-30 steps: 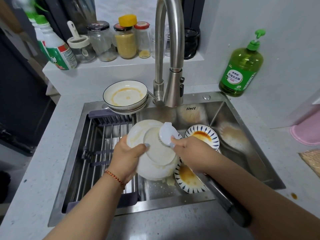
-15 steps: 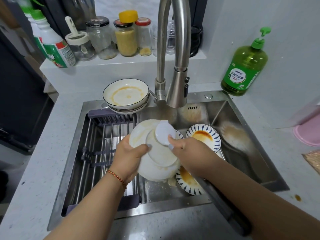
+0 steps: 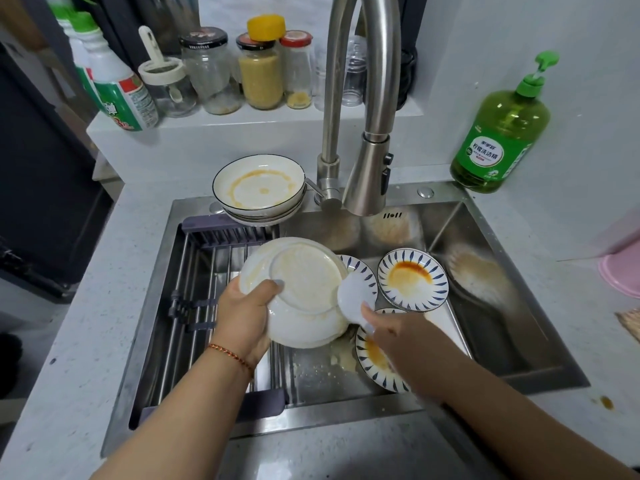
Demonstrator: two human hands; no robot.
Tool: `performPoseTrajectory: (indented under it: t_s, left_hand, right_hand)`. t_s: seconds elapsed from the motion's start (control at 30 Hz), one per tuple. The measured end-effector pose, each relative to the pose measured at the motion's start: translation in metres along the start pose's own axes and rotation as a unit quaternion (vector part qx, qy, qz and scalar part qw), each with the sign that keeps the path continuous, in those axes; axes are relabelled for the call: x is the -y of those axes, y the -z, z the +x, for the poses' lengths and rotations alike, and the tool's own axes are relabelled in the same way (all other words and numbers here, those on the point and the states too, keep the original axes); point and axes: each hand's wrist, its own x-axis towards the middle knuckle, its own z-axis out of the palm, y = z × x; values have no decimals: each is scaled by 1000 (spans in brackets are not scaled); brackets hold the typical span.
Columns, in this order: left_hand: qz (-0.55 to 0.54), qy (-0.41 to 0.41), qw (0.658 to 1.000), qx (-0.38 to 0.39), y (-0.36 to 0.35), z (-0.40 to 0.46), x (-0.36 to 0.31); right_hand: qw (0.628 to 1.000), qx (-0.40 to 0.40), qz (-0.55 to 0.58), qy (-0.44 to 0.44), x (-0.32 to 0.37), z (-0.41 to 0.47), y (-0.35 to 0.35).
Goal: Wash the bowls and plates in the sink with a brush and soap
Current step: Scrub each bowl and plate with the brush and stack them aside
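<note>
My left hand (image 3: 244,317) grips a white plate (image 3: 304,289) by its left rim and holds it tilted over the steel sink (image 3: 519,372), underside toward me, smeared with orange residue. My right hand (image 3: 398,332) holds a white brush (image 3: 356,299) whose round head touches the plate's right edge. Under and beside them lie blue-patterned dishes with orange sauce: one at the right (image 3: 412,278), one below my right hand (image 3: 372,358), and a third mostly hidden behind the plate. A stack of stained white bowls (image 3: 259,188) sits on the sink's back rim. A green soap bottle (image 3: 502,133) stands at the back right.
A tall steel faucet (image 3: 367,133) arches over the basin. A metal drying rack (image 3: 201,306) fills the sink's left half. Jars and bottles (image 3: 259,71) line the back ledge. A pink tub (image 3: 623,268) and a sauce spot (image 3: 606,403) are on the right counter.
The brush has moved from the top middle of the plate's underside to its right edge. The plate has turned a little, showing more of its base.
</note>
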Motion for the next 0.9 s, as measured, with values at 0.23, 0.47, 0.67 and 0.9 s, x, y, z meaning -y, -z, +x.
performPoseTrajectory:
  t_s: [0.23, 0.47, 0.67, 0.9]
  left_hand:
    - [-21, 7, 999, -28, -6, 0, 2]
    - [-61, 29, 998, -2, -3, -1, 0]
    - [-77, 41, 996, -12, -9, -4, -2]
    - [-82, 64, 994, -34, -14, -7, -2]
  right_hand:
    - [996, 29, 14, 85, 31, -26, -13]
    - [999, -25, 20, -3, 2, 5, 4]
    - [998, -36, 45, 16, 8, -2, 6]
    - [997, -4, 39, 72, 24, -28, -5]
